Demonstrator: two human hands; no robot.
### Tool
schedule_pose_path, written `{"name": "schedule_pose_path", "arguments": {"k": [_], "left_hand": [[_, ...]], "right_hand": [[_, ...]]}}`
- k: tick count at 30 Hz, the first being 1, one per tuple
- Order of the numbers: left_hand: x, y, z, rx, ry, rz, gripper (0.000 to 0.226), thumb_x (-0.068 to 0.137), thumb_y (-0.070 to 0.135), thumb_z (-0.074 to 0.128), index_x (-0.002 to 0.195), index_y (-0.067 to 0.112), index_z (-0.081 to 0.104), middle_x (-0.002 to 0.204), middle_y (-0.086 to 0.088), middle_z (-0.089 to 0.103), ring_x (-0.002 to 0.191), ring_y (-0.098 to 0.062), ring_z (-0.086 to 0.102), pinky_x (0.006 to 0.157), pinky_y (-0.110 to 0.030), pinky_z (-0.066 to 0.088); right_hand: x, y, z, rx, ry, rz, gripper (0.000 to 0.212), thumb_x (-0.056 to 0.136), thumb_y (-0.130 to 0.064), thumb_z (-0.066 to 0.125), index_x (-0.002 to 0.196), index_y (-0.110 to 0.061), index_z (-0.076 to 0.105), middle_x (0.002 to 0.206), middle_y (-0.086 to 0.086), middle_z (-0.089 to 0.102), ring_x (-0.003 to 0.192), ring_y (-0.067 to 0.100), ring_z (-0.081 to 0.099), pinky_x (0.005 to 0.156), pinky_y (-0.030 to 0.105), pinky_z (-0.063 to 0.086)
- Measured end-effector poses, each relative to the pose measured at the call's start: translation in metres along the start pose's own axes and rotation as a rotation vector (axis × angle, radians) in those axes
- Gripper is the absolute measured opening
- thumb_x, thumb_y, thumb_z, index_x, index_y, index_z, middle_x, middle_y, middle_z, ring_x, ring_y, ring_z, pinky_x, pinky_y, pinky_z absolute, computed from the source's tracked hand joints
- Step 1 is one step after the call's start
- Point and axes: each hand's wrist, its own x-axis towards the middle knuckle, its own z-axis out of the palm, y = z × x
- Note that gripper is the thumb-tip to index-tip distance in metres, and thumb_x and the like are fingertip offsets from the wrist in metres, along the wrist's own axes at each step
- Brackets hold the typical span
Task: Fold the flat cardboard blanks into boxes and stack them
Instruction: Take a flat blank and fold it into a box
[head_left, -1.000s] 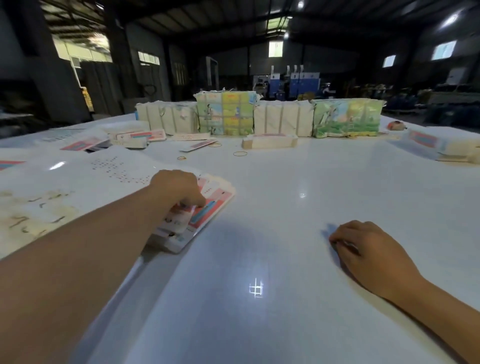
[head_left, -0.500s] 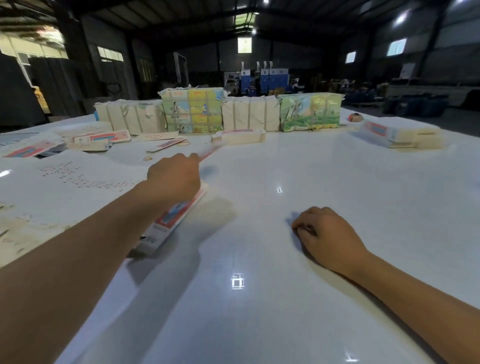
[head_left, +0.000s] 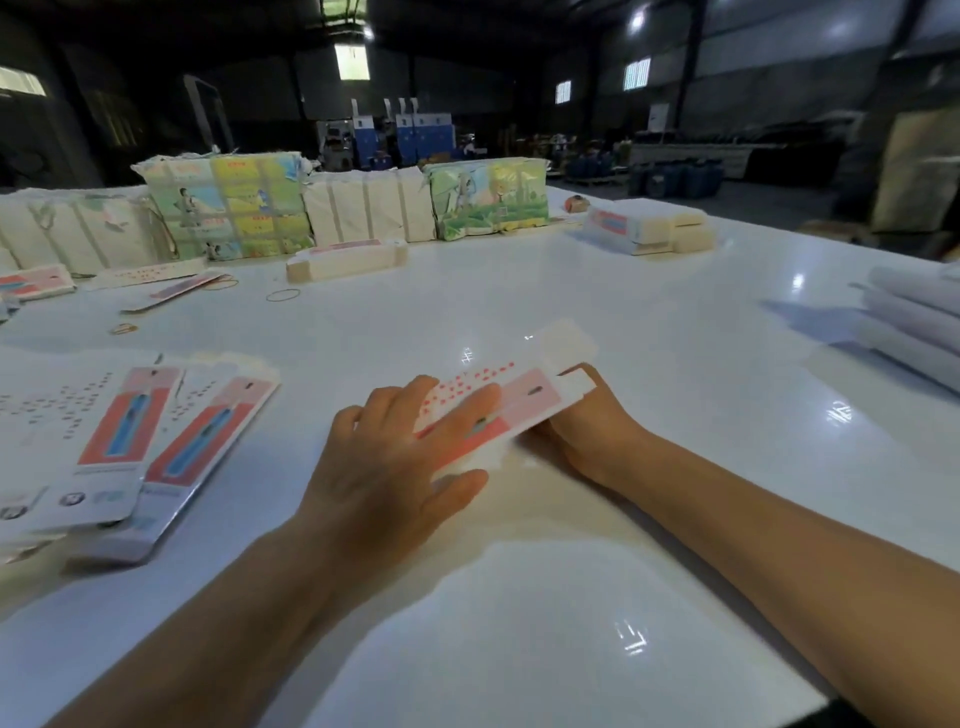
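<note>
A flat cardboard blank (head_left: 519, 387), white with red dots and a pink-red panel, lies tilted in the middle of the white table (head_left: 597, 291). My left hand (head_left: 395, 467) grips its near end, fingers on top and thumb beneath. My right hand (head_left: 592, 431) holds its right edge from below, mostly hidden under the card. A pile of more flat blanks (head_left: 156, 441) lies to the left. Folded boxes stand in a stack at the far right (head_left: 647, 228) and another lies at the far middle (head_left: 345, 262).
Wrapped bundles of blanks (head_left: 228, 205) line the far edge. Rubber bands (head_left: 283, 295) lie loose near them. A stack of white sheets (head_left: 914, 322) sits at the right edge. The table's near edge runs below my forearms.
My left hand has carried one blank from the left pile to the middle of the table. My right hand, resting closed on the table before, now holds the blank's right edge.
</note>
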Motion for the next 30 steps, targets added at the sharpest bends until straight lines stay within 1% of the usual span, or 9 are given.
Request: {"name": "schedule_pose_path", "arguments": {"k": [3,7,9,12,14,17,21,24,30], "left_hand": [[0.002,0.006,-0.002,-0.043,0.051,-0.021,0.065,0.086,0.058,0.032,0.14,0.024,0.043,0.122,-0.013,0.056,0.095,-0.031,0.057,0.074,-0.043,0.051],[0.0,0.008,-0.008,-0.182,0.129,-0.108,0.073,0.078,0.059,0.05,0.137,0.015,0.047,0.115,-0.016,0.054,0.089,-0.028,0.059,0.064,-0.036,0.053],[-0.002,0.005,-0.011,-0.197,0.161,-0.188,0.078,0.073,0.056,0.055,0.135,0.01,0.047,0.113,-0.017,0.054,0.088,-0.028,0.059,0.062,-0.036,0.051],[-0.004,0.001,-0.014,-0.187,0.203,-0.244,0.079,0.069,0.05,0.059,0.132,0.003,0.048,0.11,-0.02,0.056,0.086,-0.031,0.059,0.062,-0.037,0.051],[-0.005,0.001,-0.013,-0.165,0.222,-0.244,0.079,0.068,0.047,0.062,0.13,0.0,0.05,0.109,-0.021,0.057,0.084,-0.031,0.059,0.063,-0.037,0.05],[-0.006,0.002,-0.011,-0.129,0.223,-0.236,0.08,0.065,0.045,0.064,0.129,-0.001,0.051,0.107,-0.021,0.058,0.083,-0.031,0.059,0.065,-0.036,0.048],[-0.003,0.005,-0.011,-0.108,0.217,-0.271,0.089,0.067,0.058,0.058,0.137,0.004,0.043,0.114,-0.016,0.056,0.092,-0.028,0.056,0.072,-0.035,0.043],[0.002,0.009,-0.014,-0.134,0.228,-0.328,0.095,0.064,0.07,0.05,0.136,0.01,0.042,0.116,-0.011,0.053,0.095,-0.024,0.052,0.076,-0.032,0.037],[0.002,0.008,-0.018,-0.16,0.336,-0.339,0.079,0.065,0.06,0.059,0.12,0.004,0.054,0.102,-0.014,0.057,0.086,-0.029,0.054,0.07,-0.037,0.044]], "right_hand": [[0.0,0.001,-0.002,0.124,-0.053,0.047,0.022,0.091,0.004,0.045,0.105,0.017,0.056,0.108,0.039,0.059,0.094,0.05,0.059,0.086,0.053,0.046],[0.003,-0.006,-0.006,0.216,0.188,0.074,0.022,0.094,-0.004,0.041,0.097,-0.004,0.063,0.09,0.019,0.065,0.073,0.034,0.061,0.059,0.034,0.055],[0.001,-0.006,-0.01,0.009,0.361,-0.077,0.023,0.101,-0.019,0.037,0.113,-0.022,0.056,0.098,0.008,0.063,0.066,0.02,0.062,0.056,0.03,0.051],[-0.011,-0.003,-0.007,-0.297,0.301,-0.399,0.026,0.101,-0.03,0.037,0.122,-0.043,0.047,0.107,-0.004,0.06,0.07,0.005,0.061,0.057,0.016,0.047],[-0.016,-0.001,0.0,-0.322,0.199,-0.429,0.027,0.1,-0.025,0.044,0.123,-0.036,0.054,0.104,-0.003,0.064,0.072,0.007,0.06,0.058,0.017,0.048],[-0.022,-0.005,0.01,-0.111,0.133,-0.273,0.023,0.098,-0.016,0.048,0.108,-0.028,0.065,0.092,-0.008,0.071,0.078,0.014,0.065,0.061,0.028,0.056],[-0.027,-0.008,0.013,0.014,0.092,-0.24,0.028,0.096,-0.006,0.05,0.101,-0.027,0.068,0.099,-0.001,0.071,0.081,0.015,0.066,0.063,0.027,0.055],[-0.03,-0.008,0.017,-0.011,0.039,-0.288,0.03,0.094,-0.004,0.053,0.102,-0.027,0.069,0.102,0.0,0.072,0.083,0.019,0.065,0.065,0.025,0.054],[-0.032,-0.009,0.018,0.09,-0.026,-0.173,0.025,0.095,-0.01,0.051,0.101,-0.023,0.071,0.099,0.003,0.074,0.086,0.023,0.064,0.067,0.03,0.056]]}}
